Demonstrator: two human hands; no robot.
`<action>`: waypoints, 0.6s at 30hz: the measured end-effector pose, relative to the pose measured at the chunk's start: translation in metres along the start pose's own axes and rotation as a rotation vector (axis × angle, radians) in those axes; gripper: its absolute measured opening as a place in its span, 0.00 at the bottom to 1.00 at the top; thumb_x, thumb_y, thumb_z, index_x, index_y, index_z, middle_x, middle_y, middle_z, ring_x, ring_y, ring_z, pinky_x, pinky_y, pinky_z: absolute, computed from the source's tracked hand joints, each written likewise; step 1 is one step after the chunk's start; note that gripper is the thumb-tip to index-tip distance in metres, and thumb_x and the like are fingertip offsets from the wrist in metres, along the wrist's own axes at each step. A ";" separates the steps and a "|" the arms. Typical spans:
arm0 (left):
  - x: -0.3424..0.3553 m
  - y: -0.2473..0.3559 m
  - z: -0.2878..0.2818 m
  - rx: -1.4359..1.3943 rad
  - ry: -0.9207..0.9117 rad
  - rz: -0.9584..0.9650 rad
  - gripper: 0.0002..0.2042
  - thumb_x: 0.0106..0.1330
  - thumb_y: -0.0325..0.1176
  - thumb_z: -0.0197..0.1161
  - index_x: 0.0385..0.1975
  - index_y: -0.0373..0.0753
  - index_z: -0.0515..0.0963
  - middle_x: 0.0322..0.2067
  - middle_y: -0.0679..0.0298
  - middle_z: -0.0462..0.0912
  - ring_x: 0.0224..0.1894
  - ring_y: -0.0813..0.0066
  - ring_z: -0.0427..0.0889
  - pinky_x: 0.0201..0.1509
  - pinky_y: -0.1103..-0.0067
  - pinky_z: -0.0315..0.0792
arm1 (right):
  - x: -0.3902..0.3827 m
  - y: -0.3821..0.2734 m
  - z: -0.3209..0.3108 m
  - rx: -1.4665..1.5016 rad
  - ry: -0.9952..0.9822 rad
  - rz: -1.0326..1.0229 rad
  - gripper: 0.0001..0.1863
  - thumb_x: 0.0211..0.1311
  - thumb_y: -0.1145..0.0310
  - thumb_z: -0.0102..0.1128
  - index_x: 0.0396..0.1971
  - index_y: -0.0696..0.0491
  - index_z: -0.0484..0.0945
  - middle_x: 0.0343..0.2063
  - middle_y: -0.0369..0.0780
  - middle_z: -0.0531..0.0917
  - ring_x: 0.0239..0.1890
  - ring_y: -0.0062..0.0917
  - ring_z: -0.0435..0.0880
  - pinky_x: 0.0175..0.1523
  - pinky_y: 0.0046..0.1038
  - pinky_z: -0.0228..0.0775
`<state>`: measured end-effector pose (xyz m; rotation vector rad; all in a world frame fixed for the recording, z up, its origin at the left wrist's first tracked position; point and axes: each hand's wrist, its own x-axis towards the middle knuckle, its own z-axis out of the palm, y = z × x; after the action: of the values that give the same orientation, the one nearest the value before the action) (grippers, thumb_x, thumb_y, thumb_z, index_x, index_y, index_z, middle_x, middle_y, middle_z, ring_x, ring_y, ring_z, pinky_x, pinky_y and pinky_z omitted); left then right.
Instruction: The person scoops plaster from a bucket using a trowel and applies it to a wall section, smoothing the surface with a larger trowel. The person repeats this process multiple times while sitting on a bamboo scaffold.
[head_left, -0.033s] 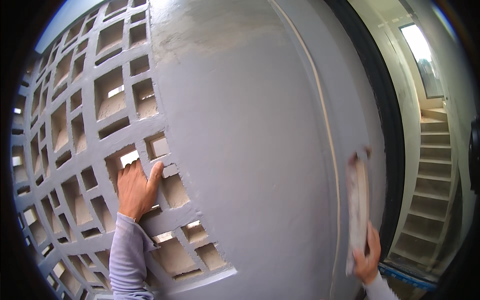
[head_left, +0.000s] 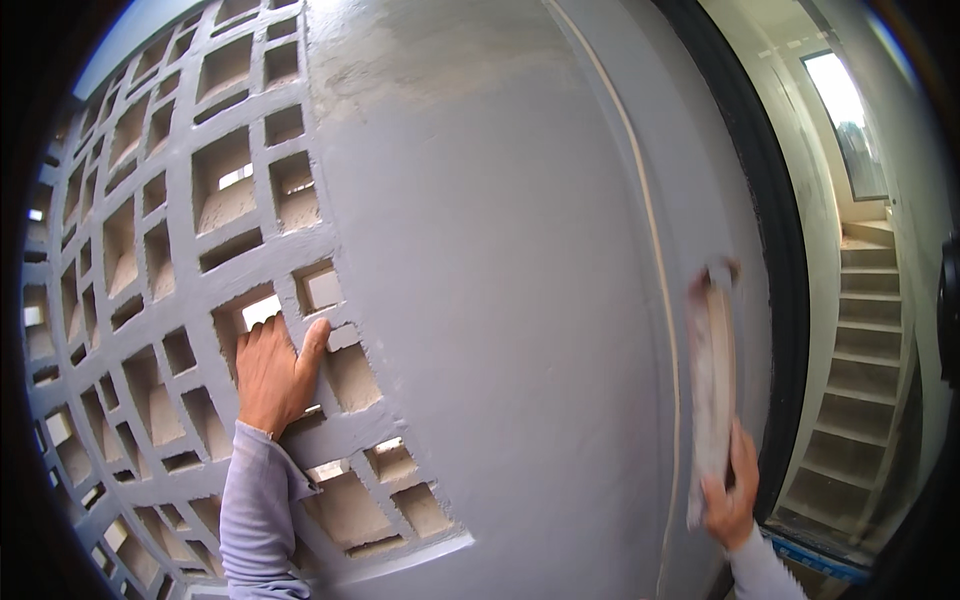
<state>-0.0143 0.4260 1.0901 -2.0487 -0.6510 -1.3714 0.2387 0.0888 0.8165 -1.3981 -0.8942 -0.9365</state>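
Observation:
My left hand (head_left: 275, 378) grips a grey openwork block wall (head_left: 250, 276), its fingers hooked over into a square opening and the thumb lying along the rib beside it. On the right, my right hand (head_left: 733, 498) is closed around the lower part of a long, narrow plastering float (head_left: 713, 385), held nearly upright. Plaster smears whiten the float. Its top end is blurred, with a dark curved part there. The float lies close to the narrow wall strip right of a pale vertical bead (head_left: 655, 240); whether it touches the surface I cannot tell.
A smooth grey plastered wall (head_left: 500, 300) spans the middle, with a darker rough patch (head_left: 400, 70) at its top. A black frame (head_left: 788, 260) borders it on the right. Past the frame, pale stairs (head_left: 860, 375) rise toward a window (head_left: 845, 120).
My right hand and the plastering float have shifted slightly upward along the wall strip. The left hand keeps its grip on the openwork wall.

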 end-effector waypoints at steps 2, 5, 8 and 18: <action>-0.002 -0.007 0.006 -0.002 -0.015 -0.019 0.29 0.66 0.59 0.45 0.34 0.32 0.75 0.30 0.47 0.77 0.38 0.51 0.74 0.47 0.63 0.63 | 0.059 -0.007 0.027 -0.086 0.053 -0.226 0.31 0.58 0.65 0.50 0.59 0.68 0.63 0.52 0.56 0.72 0.52 0.47 0.73 0.59 0.38 0.63; -0.009 -0.013 0.002 0.019 -0.019 -0.033 0.32 0.66 0.61 0.44 0.33 0.31 0.75 0.29 0.47 0.77 0.37 0.52 0.74 0.47 0.64 0.63 | 0.165 -0.029 0.087 -0.030 0.074 -0.418 0.27 0.60 0.69 0.53 0.61 0.55 0.66 0.49 0.51 0.73 0.50 0.45 0.73 0.55 0.34 0.66; -0.004 -0.011 0.004 -0.008 -0.017 -0.041 0.34 0.66 0.63 0.43 0.33 0.30 0.75 0.29 0.48 0.77 0.37 0.54 0.74 0.49 0.64 0.63 | 0.228 -0.049 0.115 -0.166 0.166 -0.493 0.27 0.60 0.67 0.56 0.62 0.44 0.68 0.46 0.48 0.72 0.47 0.42 0.73 0.53 0.36 0.69; -0.008 -0.006 0.004 0.041 0.056 -0.056 0.33 0.66 0.62 0.42 0.38 0.32 0.76 0.35 0.49 0.78 0.41 0.54 0.74 0.52 0.65 0.63 | 0.286 -0.055 0.148 -0.320 0.185 -0.492 0.26 0.62 0.60 0.56 0.62 0.34 0.68 0.38 0.44 0.74 0.43 0.36 0.76 0.40 0.35 0.76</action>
<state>-0.0182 0.4323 1.0822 -1.9666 -0.7114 -1.4307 0.3035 0.2363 1.1003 -1.3482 -0.9975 -1.6137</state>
